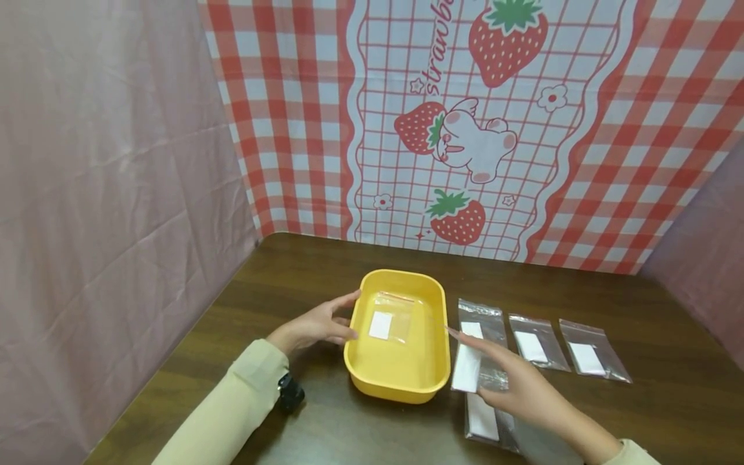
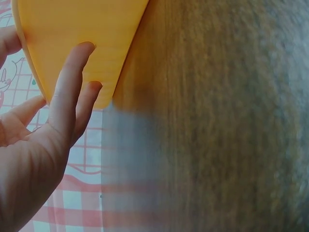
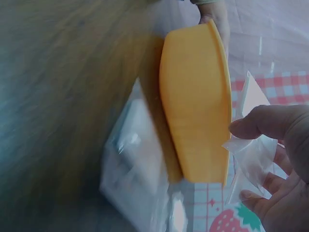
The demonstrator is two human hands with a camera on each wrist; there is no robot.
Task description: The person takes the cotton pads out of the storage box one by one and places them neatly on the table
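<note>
A yellow plastic tray (image 1: 398, 387) stands on the table with a small clear zip bag (image 1: 400, 320) holding a white card inside it. My left hand (image 1: 320, 325) is at the tray's left side; in the left wrist view its extended fingers (image 2: 67, 92) lie against the outer wall and rim. Near the tray's right rim, my right hand (image 1: 517, 381) pinches a clear zip bag (image 3: 251, 154) with a white insert between thumb and fingers. The held bag's white card (image 1: 467, 368) overlaps other bags below it in the head view.
To the right of the tray lie further clear bags with white cards: one behind the right hand (image 1: 485, 313), one in front (image 1: 482, 416), and two farther right, a nearer bag (image 1: 531, 345) and a farther bag (image 1: 589, 355). A checked strawberry cloth (image 1: 314, 129) hangs behind the dark wooden table (image 1: 279, 271).
</note>
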